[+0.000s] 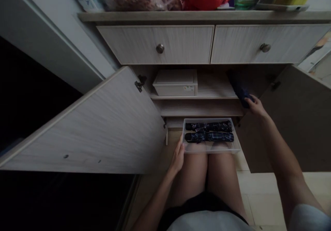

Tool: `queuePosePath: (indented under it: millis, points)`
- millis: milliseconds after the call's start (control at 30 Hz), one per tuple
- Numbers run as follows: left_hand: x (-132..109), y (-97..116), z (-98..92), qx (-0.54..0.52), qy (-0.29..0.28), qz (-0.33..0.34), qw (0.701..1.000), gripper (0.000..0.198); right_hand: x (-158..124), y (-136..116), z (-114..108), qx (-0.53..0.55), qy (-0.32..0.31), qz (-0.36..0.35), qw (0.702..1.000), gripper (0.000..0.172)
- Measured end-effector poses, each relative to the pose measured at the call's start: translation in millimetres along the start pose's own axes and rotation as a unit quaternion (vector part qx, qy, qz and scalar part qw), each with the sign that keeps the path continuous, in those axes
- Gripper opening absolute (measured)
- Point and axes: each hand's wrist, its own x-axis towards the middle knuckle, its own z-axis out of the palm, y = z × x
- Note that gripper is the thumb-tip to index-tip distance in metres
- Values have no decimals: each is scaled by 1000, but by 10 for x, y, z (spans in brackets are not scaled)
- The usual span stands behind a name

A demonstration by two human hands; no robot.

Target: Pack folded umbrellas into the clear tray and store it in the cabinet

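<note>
Here, the right hand's [256, 106] grip is closed around the near end of a navy bundle [240, 92] — its far end reaches into shadow at the right of the open cabinet [144, 46]. The left hand [178, 156] touches the left side of a clear tray [210, 152]; whether that grip is clamped, I cannot tell. Two plaid umbrellas [212, 136] lie inside — a lidded box [174, 89] sits on the upper shelf [216, 91].

Room on upper shelf [213, 88] between white box [176, 82] and navy bundle [236, 84], tray [210, 152] below, open doors [103, 127] either side
</note>
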Motion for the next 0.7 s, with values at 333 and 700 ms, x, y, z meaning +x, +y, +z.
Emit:
queuePosePath:
  millis: [333, 700]
  points:
    - [-18, 35, 33, 18, -14, 19, 1000, 81, -1373, -566, -447, -39, -318, -116, 940, 54]
    - [-34, 139, 58, 9, -21, 17, 1000, 87, -1527, -662, -137, -102, -496, -193, 841, 46]
